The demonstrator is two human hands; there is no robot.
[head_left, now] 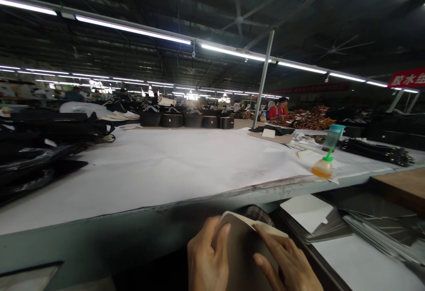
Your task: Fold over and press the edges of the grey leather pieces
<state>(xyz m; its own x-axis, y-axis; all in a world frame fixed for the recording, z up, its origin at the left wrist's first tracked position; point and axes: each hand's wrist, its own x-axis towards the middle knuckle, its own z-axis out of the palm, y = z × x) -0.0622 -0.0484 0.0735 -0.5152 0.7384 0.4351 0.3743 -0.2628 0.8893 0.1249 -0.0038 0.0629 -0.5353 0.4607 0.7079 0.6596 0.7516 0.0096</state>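
The left hand [206,258] and the right hand [288,262] both grasp one grey card [241,249], whose top edge is curled over. Right of the card lies a stack [328,229] of similar sheets; above the card stretches the white surface [172,171], with a glue bottle [322,168] standing on it, far up and right of the card, touched by nobody. I judge the card is only bent so far, and the stack remains to handle.

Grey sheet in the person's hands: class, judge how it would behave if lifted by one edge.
The grey sheet curls over at its top edge between the left hand and right hand, so it probably flexes rather than stays rigid. It looks thin, so likely light.
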